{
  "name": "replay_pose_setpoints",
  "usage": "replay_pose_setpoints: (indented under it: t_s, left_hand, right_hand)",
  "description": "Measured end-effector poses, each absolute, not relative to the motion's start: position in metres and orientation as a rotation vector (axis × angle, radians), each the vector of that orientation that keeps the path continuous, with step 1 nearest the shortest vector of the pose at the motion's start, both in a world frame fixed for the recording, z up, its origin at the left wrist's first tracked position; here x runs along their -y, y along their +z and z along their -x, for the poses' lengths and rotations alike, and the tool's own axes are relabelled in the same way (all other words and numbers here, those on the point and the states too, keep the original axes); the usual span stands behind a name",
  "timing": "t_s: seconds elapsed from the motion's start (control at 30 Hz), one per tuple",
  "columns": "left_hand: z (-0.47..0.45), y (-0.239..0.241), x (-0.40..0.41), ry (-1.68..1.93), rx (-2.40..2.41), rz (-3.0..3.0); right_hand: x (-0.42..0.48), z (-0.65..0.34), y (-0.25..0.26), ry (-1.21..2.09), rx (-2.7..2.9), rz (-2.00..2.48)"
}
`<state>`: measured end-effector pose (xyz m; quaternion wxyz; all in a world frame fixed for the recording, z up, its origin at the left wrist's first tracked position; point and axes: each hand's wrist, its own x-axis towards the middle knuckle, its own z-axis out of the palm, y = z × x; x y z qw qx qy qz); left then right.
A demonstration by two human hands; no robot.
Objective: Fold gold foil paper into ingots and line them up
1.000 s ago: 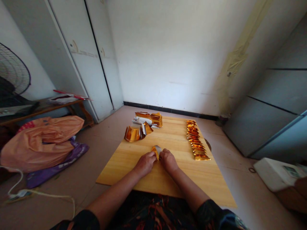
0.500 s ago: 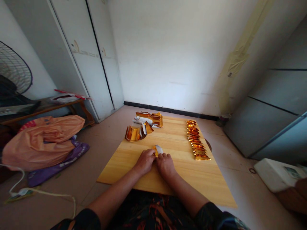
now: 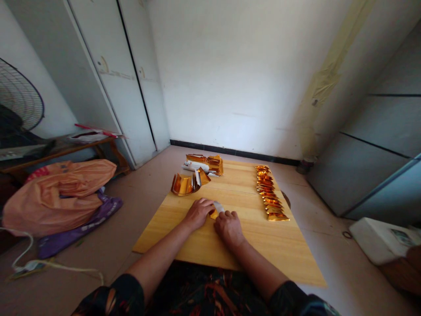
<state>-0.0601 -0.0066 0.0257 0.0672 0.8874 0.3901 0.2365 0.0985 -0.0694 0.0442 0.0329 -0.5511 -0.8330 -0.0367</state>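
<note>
A small gold foil paper, its pale side showing at the far end, lies on the wooden board between my hands. My left hand closes its fingers on the paper's left side. On the near right, the curled fingers of my right hand hold the same paper, covering part of it. Beyond my left hand sits a curved pile of gold foil sheets, some with white backs. Along the board's right side runs a row of folded gold foil pieces, leaning on each other.
More gold and white sheets lie at the board's far left corner. On the floor to the left are an orange bag and a cable. A white box stands at the right, below a grey cabinet.
My left hand has moved slightly up and left, opening a small gap between the hands. My right hand has shifted slightly. The paper stays between them.
</note>
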Motion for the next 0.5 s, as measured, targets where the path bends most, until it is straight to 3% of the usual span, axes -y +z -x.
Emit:
replay_pose_setpoints:
  t_s: [0.27, 0.5]
  left_hand:
    - [0.061, 0.028, 0.004, 0.606, -1.058, -2.745]
    - [0.052, 0.013, 0.005, 0.827, -1.293, -2.645]
  right_hand:
    - [0.048, -0.126, 0.05, -0.135, 2.612, 1.606]
    - [0.039, -0.147, 0.046, -0.167, 2.732, 1.386]
